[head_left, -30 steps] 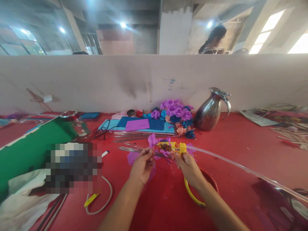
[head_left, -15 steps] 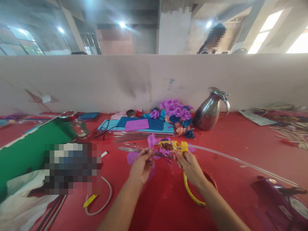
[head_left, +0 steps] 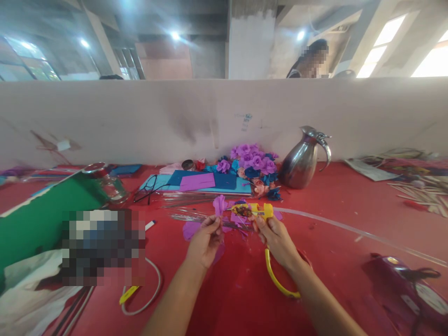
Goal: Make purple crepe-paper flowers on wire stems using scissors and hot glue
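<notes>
My left hand (head_left: 206,237) is closed, pinching the base of a purple paper flower (head_left: 220,205) held upright. My right hand (head_left: 275,235) grips a yellow hot glue gun (head_left: 261,211), its nozzle pointing left at the flower. Whether the tip touches the paper I cannot tell. A long clear glue stick (head_left: 325,221) runs from the gun's back toward the right. Below the gun lie purple paper petals (head_left: 191,229) and thin metal wires (head_left: 196,215), partly covered by my hands. A yellow band (head_left: 275,280) curves under my right wrist.
Finished paper flowers (head_left: 257,161) are heaped at the back beside a steel jug (head_left: 301,158). Coloured paper sheets (head_left: 224,181), glasses (head_left: 150,190) and a glass jar (head_left: 114,186) stand left of them. A dark red device (head_left: 402,280) sits at right, a looped cable (head_left: 159,280) at left.
The view has shifted slightly. The flower's top has tilted a little and looks wider. Both hands keep their grips, with the glue gun still close to the flower.
</notes>
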The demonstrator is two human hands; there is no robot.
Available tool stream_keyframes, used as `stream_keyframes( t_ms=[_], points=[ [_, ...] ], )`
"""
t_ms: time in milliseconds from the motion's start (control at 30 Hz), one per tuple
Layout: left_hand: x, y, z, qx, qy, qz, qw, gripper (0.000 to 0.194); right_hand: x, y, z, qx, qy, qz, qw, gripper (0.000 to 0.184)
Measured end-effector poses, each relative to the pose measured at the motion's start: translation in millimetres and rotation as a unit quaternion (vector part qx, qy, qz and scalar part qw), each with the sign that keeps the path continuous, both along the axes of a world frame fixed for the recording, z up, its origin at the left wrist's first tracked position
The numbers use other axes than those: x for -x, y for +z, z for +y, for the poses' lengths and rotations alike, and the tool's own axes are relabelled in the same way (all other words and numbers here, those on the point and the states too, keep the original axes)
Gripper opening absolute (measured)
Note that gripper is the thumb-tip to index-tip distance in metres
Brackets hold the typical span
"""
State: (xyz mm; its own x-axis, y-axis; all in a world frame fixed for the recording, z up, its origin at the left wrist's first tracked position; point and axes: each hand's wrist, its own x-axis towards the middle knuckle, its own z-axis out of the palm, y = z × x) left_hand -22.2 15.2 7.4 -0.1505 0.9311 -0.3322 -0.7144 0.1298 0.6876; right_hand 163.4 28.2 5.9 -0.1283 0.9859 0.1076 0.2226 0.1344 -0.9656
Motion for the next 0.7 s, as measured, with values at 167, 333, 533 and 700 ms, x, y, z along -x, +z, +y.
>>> stream_keyframes(
  t_ms=[167, 333, 533, 700],
  points=[
    [1, 2.7, 0, 0.000, -0.011, -0.007, 1.000, 0.021, -27, 9.3, 20, 0.066, -0.025, 0.067, 0.995, 0.051],
    [2, 5.4, 1, 0.014, -0.010, -0.010, 1.000, 0.016, -73, 6.8, 51, 0.137, -0.114, -0.029, 0.984, 0.047],
    [0, 7.0, 1, 0.000, -0.024, -0.024, 0.999, 0.014, -106, -10.0, 69, 0.138, -0.189, -0.162, 0.959, 0.039],
    [-4, 6.8, -3, -0.010, -0.045, -0.047, 0.998, 0.016, -83, 1.9, 53, 0.043, -0.251, -0.224, 0.941, 0.010]
  ],
)
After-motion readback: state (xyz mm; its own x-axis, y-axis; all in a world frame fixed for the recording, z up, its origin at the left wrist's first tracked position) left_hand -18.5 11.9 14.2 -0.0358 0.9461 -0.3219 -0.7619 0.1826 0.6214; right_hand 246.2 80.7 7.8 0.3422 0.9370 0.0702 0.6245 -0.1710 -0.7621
